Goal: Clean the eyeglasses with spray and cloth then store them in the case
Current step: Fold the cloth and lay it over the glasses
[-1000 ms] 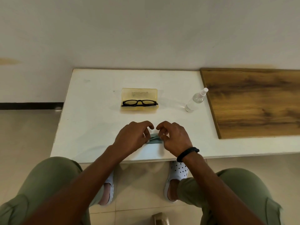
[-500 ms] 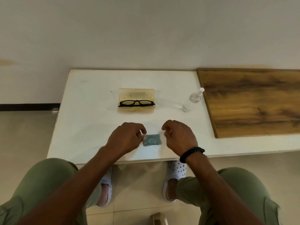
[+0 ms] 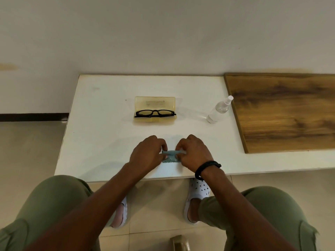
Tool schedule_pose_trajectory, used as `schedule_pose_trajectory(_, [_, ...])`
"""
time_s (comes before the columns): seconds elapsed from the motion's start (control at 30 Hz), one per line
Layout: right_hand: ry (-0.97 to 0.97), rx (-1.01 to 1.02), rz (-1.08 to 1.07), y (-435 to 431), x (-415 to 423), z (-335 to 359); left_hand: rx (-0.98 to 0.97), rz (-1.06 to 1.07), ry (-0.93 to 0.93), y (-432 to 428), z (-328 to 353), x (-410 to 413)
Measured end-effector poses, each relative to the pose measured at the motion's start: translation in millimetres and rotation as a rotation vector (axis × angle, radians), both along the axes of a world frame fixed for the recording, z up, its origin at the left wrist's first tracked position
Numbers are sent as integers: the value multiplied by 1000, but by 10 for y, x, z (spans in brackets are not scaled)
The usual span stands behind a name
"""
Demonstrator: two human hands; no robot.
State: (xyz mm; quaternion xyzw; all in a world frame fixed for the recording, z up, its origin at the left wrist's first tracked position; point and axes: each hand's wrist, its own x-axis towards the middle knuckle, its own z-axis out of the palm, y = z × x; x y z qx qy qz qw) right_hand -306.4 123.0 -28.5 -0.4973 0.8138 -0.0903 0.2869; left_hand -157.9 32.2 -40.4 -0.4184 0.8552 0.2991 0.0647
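Observation:
Black-framed eyeglasses [image 3: 155,113] lie in the open yellow translucent case [image 3: 155,104] at the middle of the white table [image 3: 101,127]. A clear spray bottle [image 3: 219,110] with a white cap stands to the right of the case. Near the table's front edge, a small blue-grey cloth [image 3: 171,156] is held between both hands. My left hand [image 3: 147,153] pinches its left end and my right hand [image 3: 194,153] pinches its right end. The cloth's upper part is lifted and folded over; its lower edge lies on the table.
A wooden board [image 3: 282,111] covers the table's right side, beside the bottle. A wall runs behind the table. My knees and white shoes are below the front edge, over a tiled floor.
Half a second ago the cloth lay flat between my parted hands. Both hands have now closed in on it and lifted its upper edge.

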Motion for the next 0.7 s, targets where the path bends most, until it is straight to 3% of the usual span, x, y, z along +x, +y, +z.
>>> schedule_pose_trajectory(0.2, [-230, -71, -181, -14, -51, 51, 63, 103, 129, -36, 131, 25])
schedule_pose_trajectory(0.43, [-724, -375, -407, -108, -102, 265, 435, 477, 477, -179, 574, 72])
schedule_pose_trajectory(0.7, [-864, -532, -541, -260, -59, 343, 348, 548, 658, -247, 603, 8])
